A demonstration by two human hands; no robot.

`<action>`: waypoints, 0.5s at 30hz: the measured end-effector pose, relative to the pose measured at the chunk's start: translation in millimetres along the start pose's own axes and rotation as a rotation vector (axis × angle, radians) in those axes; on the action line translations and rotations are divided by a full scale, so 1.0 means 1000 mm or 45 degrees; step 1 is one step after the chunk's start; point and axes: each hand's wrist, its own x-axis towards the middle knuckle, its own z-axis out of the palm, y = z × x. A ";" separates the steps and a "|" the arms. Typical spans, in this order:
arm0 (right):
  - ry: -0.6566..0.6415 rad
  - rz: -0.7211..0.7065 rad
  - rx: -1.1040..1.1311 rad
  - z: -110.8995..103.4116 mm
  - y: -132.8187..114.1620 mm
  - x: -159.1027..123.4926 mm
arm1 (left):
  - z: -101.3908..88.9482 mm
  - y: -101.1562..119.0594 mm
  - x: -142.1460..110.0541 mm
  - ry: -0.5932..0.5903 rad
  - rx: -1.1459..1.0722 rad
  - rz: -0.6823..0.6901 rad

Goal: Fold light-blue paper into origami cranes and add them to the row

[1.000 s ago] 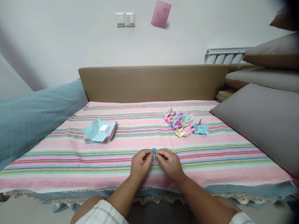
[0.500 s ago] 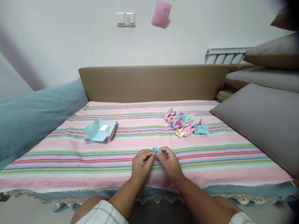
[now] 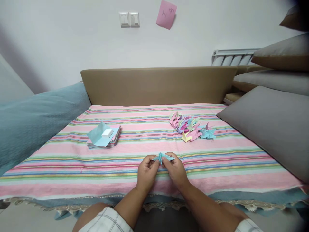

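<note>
A small blue folded paper crane (image 3: 163,157) is held between both hands just above the striped cloth (image 3: 72,161). My left hand (image 3: 147,172) pinches its left side and my right hand (image 3: 175,170) pinches its right side, the wings spread out sideways. A stack of coloured paper squares (image 3: 103,139) with a small white block (image 3: 107,132) on top lies to the far left. A pile of finished paper cranes (image 3: 190,126) in pink, blue, yellow and purple lies to the far right.
The cloth covers a bed with a tan headboard (image 3: 156,85) behind. A blue cushion (image 3: 36,119) flanks the left side, grey cushions (image 3: 270,129) the right. A pink note (image 3: 166,14) and light switches (image 3: 129,19) are on the wall.
The crane's wings have been pulled apart: it was bunched narrow between the fingertips and now spreads flat to both sides. Both hands stayed in the same place.
</note>
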 end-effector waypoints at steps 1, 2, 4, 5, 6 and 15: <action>0.003 -0.010 -0.021 0.000 0.000 0.000 | 0.000 0.000 0.000 -0.002 -0.009 0.001; 0.007 -0.019 -0.040 0.000 0.000 -0.001 | 0.000 0.000 0.000 0.002 -0.012 0.003; 0.013 -0.025 -0.072 0.001 0.000 -0.002 | 0.000 0.000 0.001 0.017 0.008 0.008; 0.015 -0.025 -0.080 0.001 0.000 -0.003 | 0.000 0.000 0.001 0.021 0.029 0.011; 0.014 -0.027 -0.082 0.002 0.000 -0.004 | -0.001 -0.001 0.001 0.016 0.053 0.012; 0.017 -0.057 0.000 0.004 0.000 -0.006 | -0.002 0.001 0.000 -0.053 0.286 0.085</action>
